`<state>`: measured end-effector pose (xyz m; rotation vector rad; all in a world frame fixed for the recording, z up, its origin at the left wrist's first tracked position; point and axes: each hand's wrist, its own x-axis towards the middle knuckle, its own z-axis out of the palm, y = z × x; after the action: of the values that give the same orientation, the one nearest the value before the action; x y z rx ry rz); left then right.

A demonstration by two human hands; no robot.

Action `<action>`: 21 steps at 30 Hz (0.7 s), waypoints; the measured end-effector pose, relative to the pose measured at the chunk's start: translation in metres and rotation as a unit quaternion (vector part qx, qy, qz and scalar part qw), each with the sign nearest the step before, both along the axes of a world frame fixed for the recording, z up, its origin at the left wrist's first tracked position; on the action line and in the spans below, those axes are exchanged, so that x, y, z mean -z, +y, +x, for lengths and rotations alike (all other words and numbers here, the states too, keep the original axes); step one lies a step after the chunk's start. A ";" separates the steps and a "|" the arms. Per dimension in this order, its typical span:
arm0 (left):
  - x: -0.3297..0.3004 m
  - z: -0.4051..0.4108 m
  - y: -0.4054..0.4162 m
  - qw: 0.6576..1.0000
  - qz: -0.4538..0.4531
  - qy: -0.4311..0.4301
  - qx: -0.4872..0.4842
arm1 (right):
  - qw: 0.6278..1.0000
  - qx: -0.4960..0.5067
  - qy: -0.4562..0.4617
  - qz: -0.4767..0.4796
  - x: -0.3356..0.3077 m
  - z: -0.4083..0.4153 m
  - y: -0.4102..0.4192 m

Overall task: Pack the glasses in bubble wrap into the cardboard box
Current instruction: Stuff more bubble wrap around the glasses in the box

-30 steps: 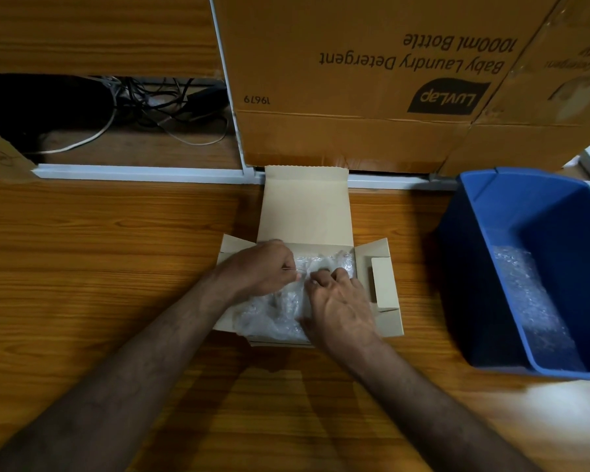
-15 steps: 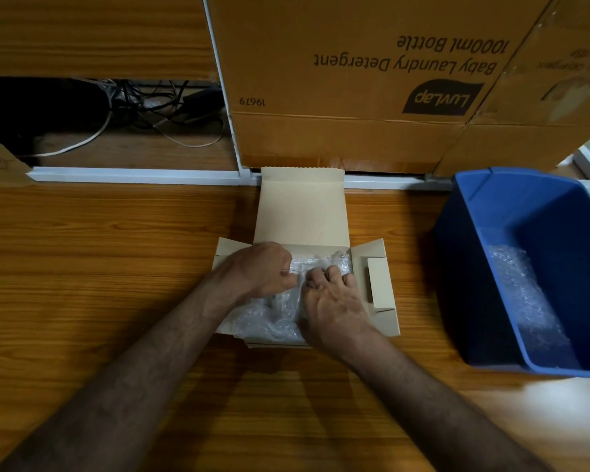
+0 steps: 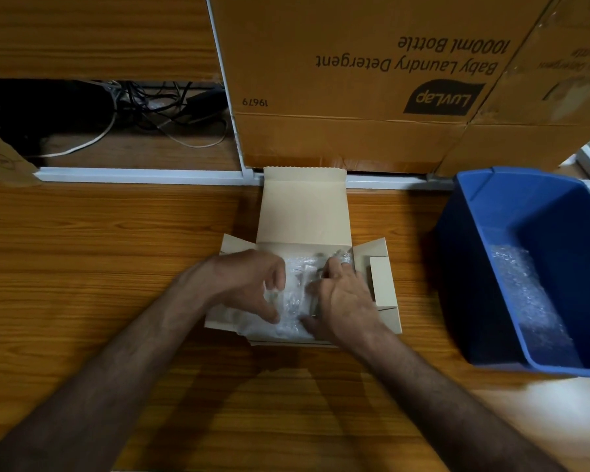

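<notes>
A head-worn camera looks down at two bare forearms reaching over a wooden tabletop. Both hands work inside a small open cardboard box, whose lid flap stands up just beyond the fingertips. The left hand has its fingers curled and its thumb lower down, pinching the left side of a bubble wrap bundle. The right hand lies with fingers pressed close together along the bundle's right side, thumb tucked against its near end. The bundle lies between the two hands, inside the box, filling most of it; the glasses themselves cannot be made out through the cloudy wrap. Just right of the right hand's fingers, a side flap of the box folds outward. Well to the right of both hands stands a blue plastic bin with another piece of bubble wrap lying in it. Beyond the fingertips, at the far edge of the tabletop, stands a large brown carton printed upside down with "Baby Laundry Detergent"; tangled cables lie in a dark gap to its left
</notes>
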<state>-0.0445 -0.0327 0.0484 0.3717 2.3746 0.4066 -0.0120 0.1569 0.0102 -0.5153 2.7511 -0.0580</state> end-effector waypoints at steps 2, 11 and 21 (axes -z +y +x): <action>-0.004 0.005 0.004 0.998 -0.048 -0.022 0.042 | 0.998 0.028 -0.019 -0.047 -0.006 0.002 -0.001; 0.003 0.013 0.021 0.990 -0.103 -0.016 0.094 | 0.995 -0.018 -0.076 -0.058 -0.029 0.045 0.026; 0.027 0.019 0.028 0.976 -0.165 0.084 0.111 | 0.994 -0.066 -0.086 0.004 -0.031 0.046 0.021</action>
<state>-0.0255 -0.0047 0.0216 0.5250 2.4727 -0.1282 0.0341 0.1780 0.0410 -0.6564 2.5426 -0.0558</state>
